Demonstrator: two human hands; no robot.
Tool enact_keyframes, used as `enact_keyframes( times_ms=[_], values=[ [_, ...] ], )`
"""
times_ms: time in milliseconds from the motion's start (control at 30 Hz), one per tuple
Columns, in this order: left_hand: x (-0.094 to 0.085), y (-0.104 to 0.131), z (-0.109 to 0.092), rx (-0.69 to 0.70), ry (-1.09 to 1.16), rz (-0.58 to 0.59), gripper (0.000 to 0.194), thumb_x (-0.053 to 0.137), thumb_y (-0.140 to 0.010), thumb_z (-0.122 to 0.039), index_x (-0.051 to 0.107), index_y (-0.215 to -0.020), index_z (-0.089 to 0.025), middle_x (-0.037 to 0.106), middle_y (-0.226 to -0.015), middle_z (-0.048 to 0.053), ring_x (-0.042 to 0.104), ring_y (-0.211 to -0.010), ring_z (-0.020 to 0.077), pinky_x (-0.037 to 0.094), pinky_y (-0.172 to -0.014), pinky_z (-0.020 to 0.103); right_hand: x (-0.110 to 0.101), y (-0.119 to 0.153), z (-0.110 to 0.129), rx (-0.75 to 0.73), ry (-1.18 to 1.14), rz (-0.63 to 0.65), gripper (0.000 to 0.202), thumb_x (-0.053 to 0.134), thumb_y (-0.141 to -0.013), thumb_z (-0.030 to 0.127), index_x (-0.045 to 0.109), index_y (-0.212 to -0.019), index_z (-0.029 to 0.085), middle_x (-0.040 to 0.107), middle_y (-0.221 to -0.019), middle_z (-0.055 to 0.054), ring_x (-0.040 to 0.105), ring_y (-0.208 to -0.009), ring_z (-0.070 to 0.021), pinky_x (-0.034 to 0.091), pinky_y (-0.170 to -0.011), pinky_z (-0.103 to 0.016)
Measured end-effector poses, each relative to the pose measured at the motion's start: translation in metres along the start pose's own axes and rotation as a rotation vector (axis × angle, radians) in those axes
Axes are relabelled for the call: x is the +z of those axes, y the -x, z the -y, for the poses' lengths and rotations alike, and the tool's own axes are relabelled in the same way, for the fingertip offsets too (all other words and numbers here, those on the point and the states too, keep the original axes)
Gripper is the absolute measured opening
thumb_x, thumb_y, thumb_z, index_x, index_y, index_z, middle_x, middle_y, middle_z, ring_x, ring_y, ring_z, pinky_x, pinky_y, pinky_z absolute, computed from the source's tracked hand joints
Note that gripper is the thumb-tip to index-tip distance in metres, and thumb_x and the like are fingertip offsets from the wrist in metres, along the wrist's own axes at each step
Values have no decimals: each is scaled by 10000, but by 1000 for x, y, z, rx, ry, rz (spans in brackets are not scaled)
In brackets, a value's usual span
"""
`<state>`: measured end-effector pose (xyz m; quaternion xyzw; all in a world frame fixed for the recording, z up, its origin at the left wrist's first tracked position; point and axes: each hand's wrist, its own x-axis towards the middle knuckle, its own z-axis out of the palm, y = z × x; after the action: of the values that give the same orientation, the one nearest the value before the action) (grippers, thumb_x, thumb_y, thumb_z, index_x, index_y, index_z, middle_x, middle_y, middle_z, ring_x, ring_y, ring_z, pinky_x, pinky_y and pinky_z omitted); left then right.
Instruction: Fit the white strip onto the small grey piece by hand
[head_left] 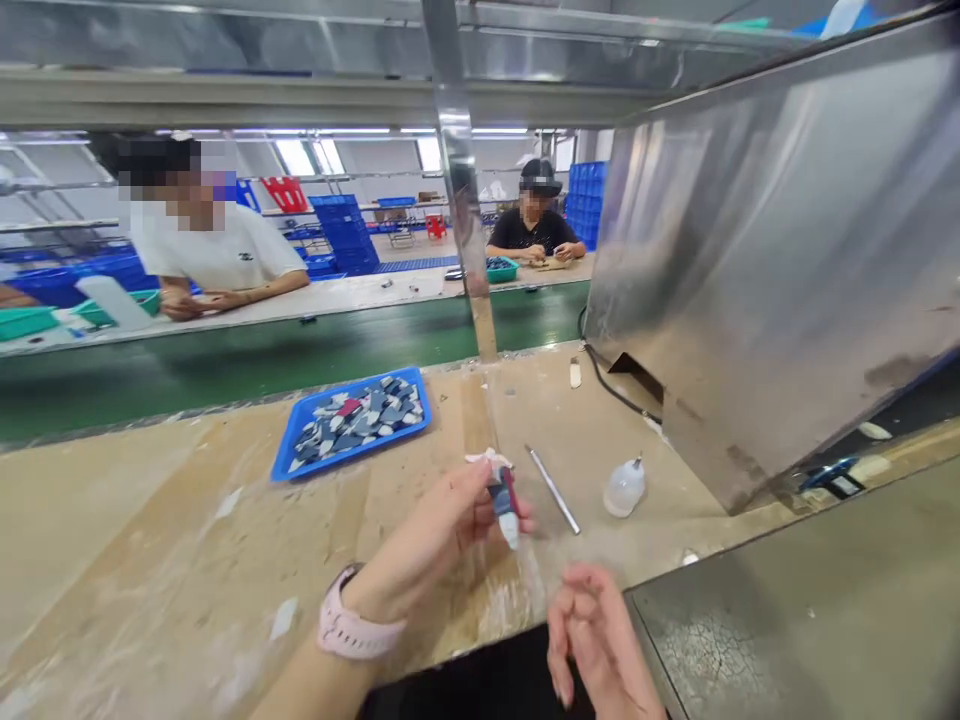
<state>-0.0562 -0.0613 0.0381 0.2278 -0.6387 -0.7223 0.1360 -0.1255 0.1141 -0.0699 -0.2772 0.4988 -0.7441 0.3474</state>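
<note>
My left hand [450, 525], with a pink watch on the wrist, pinches a small part [505, 498] with grey, red and white on it, held just above the worn bench top. My right hand [592, 635] hovers lower right near the bench edge, fingers loosely curled, and I see nothing in it. A thin metal rod [553, 489] lies on the bench just right of the held part. A small clear squeeze bottle [623, 487] stands beyond the rod.
A blue tray [289, 462] filled with several grey and white pieces sits at the far left of centre. A large steel housing [765, 280] blocks the right side, with a black cable [609, 385] at its base. A green conveyor [225, 360] runs behind; two people work at a far bench.
</note>
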Motion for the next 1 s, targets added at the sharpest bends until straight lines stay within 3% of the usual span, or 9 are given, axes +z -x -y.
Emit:
enact_keyframes(
  times_ms=[67, 167, 333, 433, 500, 600, 700, 833, 1000],
  values=[
    [16, 26, 16, -44, 342, 6, 489, 533, -912, -623, 582, -1044, -155, 720, -947, 104, 705, -882, 199, 540, -825, 294, 12, -7, 12, -236, 183, -4, 593, 614, -851, 652, 476, -1279, 267, 644, -924, -45, 546, -607, -115, 451, -532, -231],
    [38, 48, 34, -8, 554, -30, 463, 525, -934, -592, 626, -1009, -146, 710, -960, 107, 691, -898, 219, 538, -836, 329, 18, -18, 27, -488, 559, 47, 506, 642, -892, 526, 514, -1301, 255, 672, -1153, -112, 628, -711, -141, 522, -573, -234],
    [48, 62, 49, 41, 515, -179, 366, 573, -931, -539, 618, -960, -177, 678, -945, 52, 640, -922, 184, 496, -854, 284, 15, -21, 35, -748, 859, 55, 236, 581, -973, 275, 595, -1194, 194, 751, -950, -68, 710, -746, -139, 561, -679, -198],
    [46, 70, 60, 49, 364, -217, 403, 541, -929, -587, 615, -949, -191, 653, -916, 35, 618, -896, 169, 498, -847, 279, 16, -17, 35, -773, 887, 39, 177, 517, -1001, 235, 609, -1142, 179, 757, -927, -62, 730, -818, -135, 563, -745, -180],
    [44, 78, 67, 100, 152, -332, 366, 516, -953, -560, 611, -1082, -231, 667, -1009, 31, 623, -950, 162, 500, -871, 269, 18, -16, 37, -776, 904, 38, 169, 492, -1014, 242, 609, -1115, 175, 756, -886, -49, 728, -776, -117, 559, -733, -160],
    [41, 91, 71, 270, -270, -571, 288, 553, -979, -385, 555, -1260, -324, 654, -1201, -1, 617, -1068, 132, 482, -927, 224, 21, -15, 39, -791, 944, 64, 169, 491, -1019, 271, 610, -1089, 173, 751, -839, -37, 719, -723, -99, 552, -707, -141],
    [39, 99, 69, 496, -571, -657, 231, 554, -974, -222, 611, -1186, -292, 688, -1127, -15, 628, -1054, 112, 475, -942, 194, 26, -14, 40, -820, 950, 93, 176, 505, -1015, 290, 617, -1066, 163, 751, -831, -42, 719, -723, -98, 550, -713, -137],
    [40, 103, 69, 574, -667, -712, 158, 586, -944, -170, 644, -1077, -234, 725, -1024, 0, 667, -982, 127, 520, -900, 201, 29, -10, 36, -824, 921, 130, 170, 518, -1008, 278, 607, -1111, 176, 752, -826, -36, 713, -694, -108, 558, -675, -163],
    [53, 109, 77, 551, -733, -867, 293, 593, -918, -102, 641, -1157, -263, 740, -1085, 14, 704, -965, 170, 564, -913, 280, 28, -2, 31, -702, 921, 259, 273, 502, -997, 240, 514, -1269, 252, 763, -862, -14, 723, -704, -156, 583, -660, -242]
  ],
)
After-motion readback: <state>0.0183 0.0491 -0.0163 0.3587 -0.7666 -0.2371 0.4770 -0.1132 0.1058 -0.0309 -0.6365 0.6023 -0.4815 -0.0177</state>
